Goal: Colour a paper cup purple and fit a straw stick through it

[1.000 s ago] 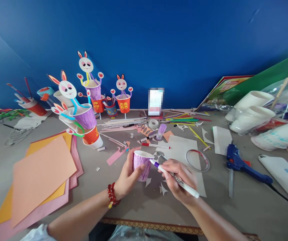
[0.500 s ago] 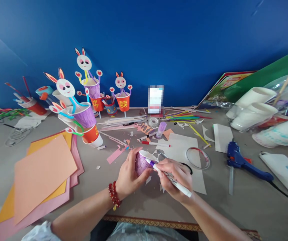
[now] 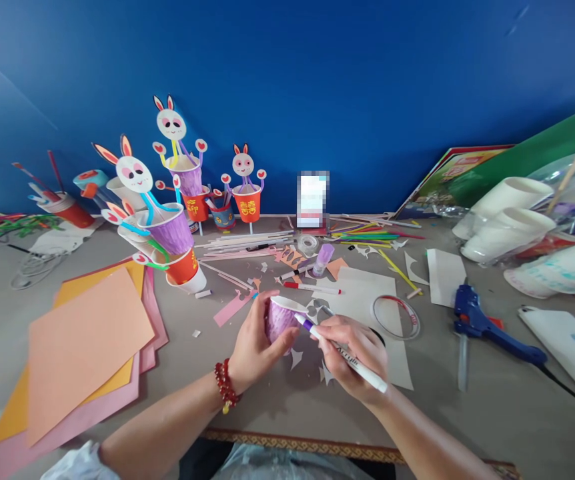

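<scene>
Two hands point(image 3: 255, 350), three purple cups point(image 3: 282, 323), three clearly seen rabbit faces point(image 3: 135, 175), two tape rolls point(image 3: 414, 320), one purple-banded marker point(image 3: 362, 370) and one blue glue gun point(image 3: 472, 320) are in view.

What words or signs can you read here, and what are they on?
"Acrylic": on the white marker in the right hand.
"囍", in gold: on the red cup of the rabbit nearest the screen.
Too blurred or too small to read: the screen, the gold marks on the other red cups, and the red print on the tape ring.
</scene>
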Available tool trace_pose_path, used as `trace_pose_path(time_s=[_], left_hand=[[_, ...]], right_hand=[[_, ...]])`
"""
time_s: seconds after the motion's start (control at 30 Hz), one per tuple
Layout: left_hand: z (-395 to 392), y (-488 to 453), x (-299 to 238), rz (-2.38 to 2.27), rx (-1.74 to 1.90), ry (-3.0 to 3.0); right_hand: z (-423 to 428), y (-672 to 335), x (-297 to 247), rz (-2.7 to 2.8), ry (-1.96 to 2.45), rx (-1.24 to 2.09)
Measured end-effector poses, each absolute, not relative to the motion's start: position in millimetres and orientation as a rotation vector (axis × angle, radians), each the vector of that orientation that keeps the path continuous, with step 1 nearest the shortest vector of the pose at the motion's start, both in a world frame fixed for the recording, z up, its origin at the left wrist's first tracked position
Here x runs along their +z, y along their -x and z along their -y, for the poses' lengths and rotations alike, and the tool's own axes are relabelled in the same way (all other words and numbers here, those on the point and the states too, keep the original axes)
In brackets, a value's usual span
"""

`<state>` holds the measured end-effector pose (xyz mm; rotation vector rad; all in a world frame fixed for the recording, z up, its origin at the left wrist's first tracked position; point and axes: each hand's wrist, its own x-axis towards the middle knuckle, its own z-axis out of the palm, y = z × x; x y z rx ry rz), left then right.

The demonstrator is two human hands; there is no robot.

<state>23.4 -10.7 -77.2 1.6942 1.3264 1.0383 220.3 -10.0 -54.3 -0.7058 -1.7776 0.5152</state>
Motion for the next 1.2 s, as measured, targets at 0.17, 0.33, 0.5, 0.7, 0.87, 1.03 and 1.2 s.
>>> trace_pose_path(time_s=[0.17, 0.33, 0.5, 0.7, 0.87, 1.03, 1.2], left_hand=[[14, -25, -79, -1.341, 1.004, -1.733], [12, -25, -79, -1.304, 1.106, -1.635], [7, -22, -80, -1.217, 1.200, -1.487], [4, -21, -85, -1.120, 1.171, -1.234], [2, -23, -96, -0.862, 1.095, -0.829], [4, -24, -91, -0.758, 1.057, -0.782], [2, -25, -86, -0.767, 1.019, -0.770]], right_hand=[[11, -217, -55, 1.806, 0.680, 0.526], [11, -220, -54, 1.780, 0.725, 0.465], [8, -224, -55, 1.737, 0.800, 0.446], [7, -224, -57, 1.706, 0.834, 0.443], [7, -223, -54, 1.676, 0.818, 0.459], [8, -221, -52, 1.679, 0.785, 0.491], [8, -222, -52, 1.667, 0.791, 0.487]])
